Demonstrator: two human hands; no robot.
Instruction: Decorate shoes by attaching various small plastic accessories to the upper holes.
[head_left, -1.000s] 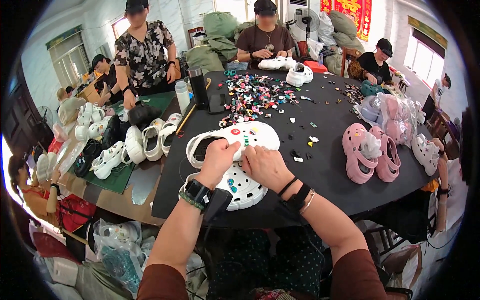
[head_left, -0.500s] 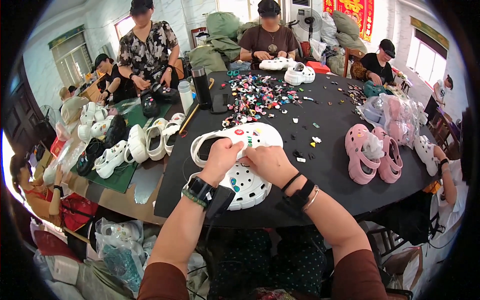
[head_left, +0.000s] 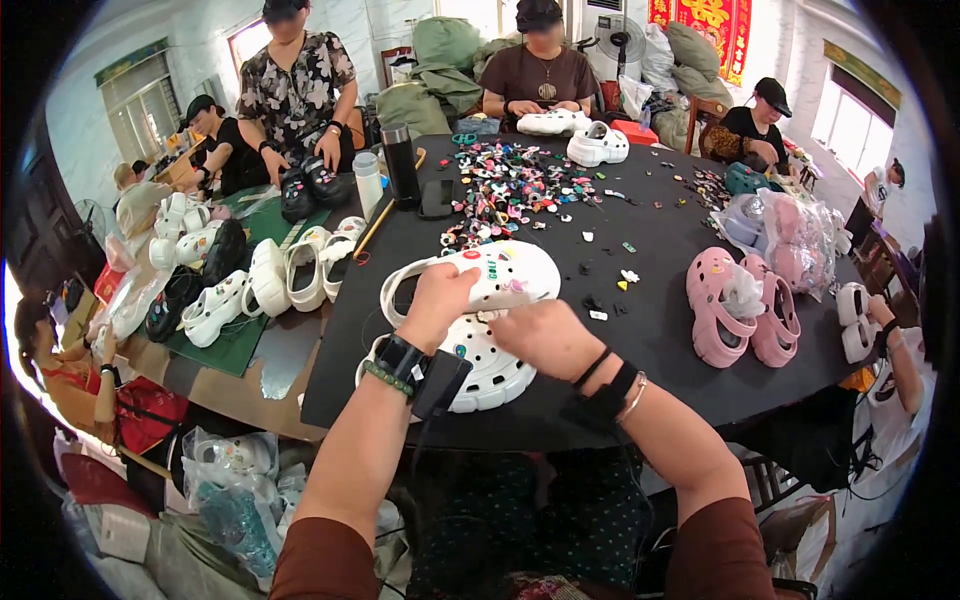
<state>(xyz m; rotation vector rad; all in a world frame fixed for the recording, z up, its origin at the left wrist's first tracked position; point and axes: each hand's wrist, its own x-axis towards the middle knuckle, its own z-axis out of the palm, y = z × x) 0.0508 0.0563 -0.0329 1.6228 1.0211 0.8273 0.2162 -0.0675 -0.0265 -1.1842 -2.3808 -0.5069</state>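
Note:
In front of me a white clog (head_left: 535, 262) with colourful charms on its top lies above a second white clog (head_left: 490, 375). My left hand (head_left: 440, 305) is closed round the near side of the upper clog, its thumb on the shoe's upper. Beside that clog's near edge, above the lower one, my right hand (head_left: 550, 338) has its fingers curled together. Whatever they pinch is mostly hidden. A pink charm (head_left: 518, 286) shows on the upper clog near my right hand. The lower clog also carries a charm, partly covered by my left wrist.
A heap of small colourful charms (head_left: 520, 185) spreads across the black table (head_left: 640, 390). Pink clogs (head_left: 715, 310) stand to the right, white clogs (head_left: 268, 280) to the left. A black bottle (head_left: 400, 168) and a phone (head_left: 437, 199) are farther back. Several people work around the table.
My right hand has come down and slightly right, off the upper clog's top, uncovering the pink charm. The left hand keeps its hold. Across the table, a person has set black clogs down.

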